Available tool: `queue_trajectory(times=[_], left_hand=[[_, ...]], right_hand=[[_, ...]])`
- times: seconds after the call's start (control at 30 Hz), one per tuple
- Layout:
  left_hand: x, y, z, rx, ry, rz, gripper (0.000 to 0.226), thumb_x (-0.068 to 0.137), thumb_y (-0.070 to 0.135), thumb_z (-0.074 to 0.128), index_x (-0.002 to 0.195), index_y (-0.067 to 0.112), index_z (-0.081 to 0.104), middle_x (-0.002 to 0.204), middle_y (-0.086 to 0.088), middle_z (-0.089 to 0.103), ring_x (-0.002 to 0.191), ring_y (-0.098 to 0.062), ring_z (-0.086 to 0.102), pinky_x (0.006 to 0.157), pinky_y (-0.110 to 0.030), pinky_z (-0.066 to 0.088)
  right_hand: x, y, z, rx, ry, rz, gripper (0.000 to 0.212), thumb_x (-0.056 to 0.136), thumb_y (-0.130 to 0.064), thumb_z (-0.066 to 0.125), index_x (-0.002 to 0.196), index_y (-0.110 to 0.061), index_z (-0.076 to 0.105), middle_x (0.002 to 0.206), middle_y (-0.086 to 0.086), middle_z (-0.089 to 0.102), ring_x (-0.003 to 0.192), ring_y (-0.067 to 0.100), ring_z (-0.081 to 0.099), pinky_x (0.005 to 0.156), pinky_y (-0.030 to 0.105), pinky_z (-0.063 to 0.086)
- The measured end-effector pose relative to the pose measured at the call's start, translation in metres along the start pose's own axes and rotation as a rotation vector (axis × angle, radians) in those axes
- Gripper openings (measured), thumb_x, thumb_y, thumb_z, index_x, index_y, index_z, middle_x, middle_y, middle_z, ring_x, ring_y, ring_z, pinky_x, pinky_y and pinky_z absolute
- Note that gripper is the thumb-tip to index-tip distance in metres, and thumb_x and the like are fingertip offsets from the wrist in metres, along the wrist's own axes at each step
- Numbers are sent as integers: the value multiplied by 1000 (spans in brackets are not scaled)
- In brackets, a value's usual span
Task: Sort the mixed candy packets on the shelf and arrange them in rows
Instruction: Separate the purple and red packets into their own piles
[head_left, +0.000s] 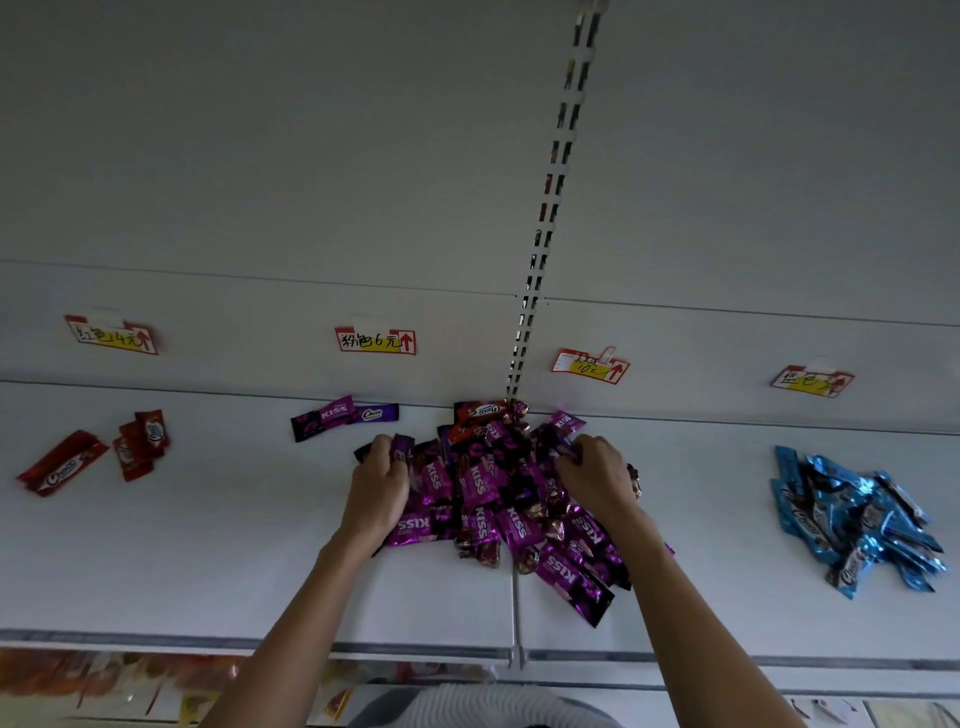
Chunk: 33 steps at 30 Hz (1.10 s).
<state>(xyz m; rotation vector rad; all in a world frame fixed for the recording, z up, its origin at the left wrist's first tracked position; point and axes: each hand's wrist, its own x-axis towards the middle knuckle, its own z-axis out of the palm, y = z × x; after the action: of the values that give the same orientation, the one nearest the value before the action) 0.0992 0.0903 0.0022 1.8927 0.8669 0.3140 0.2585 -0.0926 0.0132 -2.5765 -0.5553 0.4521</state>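
Observation:
A mixed heap of candy packets (493, 493), mostly purple with a few red and small brown ones, lies in the middle of the white shelf (208, 545). My left hand (376, 488) rests on the heap's left edge and grips a purple packet (401, 452) with curled fingers. My right hand (597, 475) lies on the heap's right side, fingers curled into the packets. Two purple packets (343, 415) lie apart at the back, left of the heap. Several red packets (104, 452) sit far left. A pile of blue packets (857, 519) sits far right.
Handwritten price tags (375, 341) are stuck on the back wall above each group. A slotted metal upright (540, 249) runs up the wall behind the heap. The shelf's front edge (467, 652) is near me, with more goods on a lower shelf.

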Motion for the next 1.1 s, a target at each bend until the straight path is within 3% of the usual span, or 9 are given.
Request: queue_trajectory(times=[0.07, 0.17, 0.23, 0.3, 0.4, 0.5, 0.7, 0.9, 1.1], left_hand=[[-1, 6, 6, -13, -60, 8, 1, 92, 10, 42, 91, 9, 41, 65, -3, 40, 54, -15, 37, 51, -30, 30], [-2, 11, 16, 157, -139, 62, 35, 84, 41, 63, 104, 19, 45, 85, 3, 58, 71, -13, 56, 59, -25, 41], [-3, 5, 23, 301, -119, 131, 61, 76, 56, 66, 122, 20, 46, 108, 5, 61, 96, -13, 60, 74, -27, 47], [-3, -2, 22, 349, -48, 162, 63, 80, 53, 63, 129, 18, 47, 119, 2, 61, 105, -15, 59, 80, -27, 47], [-4, -13, 10, 402, 42, 194, 45, 84, 42, 63, 122, 19, 55, 113, 1, 66, 97, -16, 62, 72, -25, 45], [-2, -18, -2, 420, 83, 164, 40, 83, 36, 65, 118, 18, 58, 108, 1, 67, 93, -19, 63, 71, -27, 46], [12, -14, -3, 449, 145, 121, 33, 85, 37, 62, 110, 16, 61, 102, -1, 68, 88, -21, 64, 65, -26, 43], [31, 1, 15, 516, 153, 126, 46, 87, 52, 54, 108, 11, 57, 92, -2, 67, 83, -19, 63, 58, -26, 36], [42, -1, 13, 549, 83, 99, 43, 82, 51, 61, 105, 15, 60, 90, 0, 67, 82, -18, 63, 60, -27, 42]], right_hand=[[-3, -14, 4, 47, -42, -18, 7, 91, -15, 44, 90, -10, 49, 85, 7, 57, 69, 20, 54, 55, 28, 42], [-7, -35, 13, -18, -98, -48, 10, 93, -16, 41, 93, -9, 49, 85, 4, 53, 72, 19, 53, 57, 28, 42], [-11, -42, 20, -20, -107, -113, 14, 92, -16, 45, 99, -9, 55, 94, 5, 57, 81, 22, 56, 66, 32, 46], [-16, -43, 25, 0, -158, -212, 23, 91, -16, 48, 109, -15, 61, 108, 3, 62, 96, 22, 58, 81, 34, 47], [-18, -36, 23, 6, -175, -262, 29, 90, -14, 51, 115, -23, 64, 115, -3, 63, 104, 18, 57, 92, 36, 46], [-16, -24, 14, -9, -46, -127, 25, 92, -12, 47, 111, -17, 63, 106, 3, 64, 93, 23, 61, 83, 41, 52], [-15, -23, 8, -130, 60, -10, 8, 90, -15, 45, 84, -12, 50, 81, 1, 54, 78, 21, 53, 92, 41, 42], [-17, -49, 18, -324, -184, -26, 40, 85, -54, 57, 92, -16, 48, 88, -2, 53, 84, 20, 52, 97, 45, 35], [-5, -31, 5, -183, -155, 118, 30, 84, -40, 60, 104, -18, 54, 93, -2, 54, 93, 22, 56, 97, 46, 41]])
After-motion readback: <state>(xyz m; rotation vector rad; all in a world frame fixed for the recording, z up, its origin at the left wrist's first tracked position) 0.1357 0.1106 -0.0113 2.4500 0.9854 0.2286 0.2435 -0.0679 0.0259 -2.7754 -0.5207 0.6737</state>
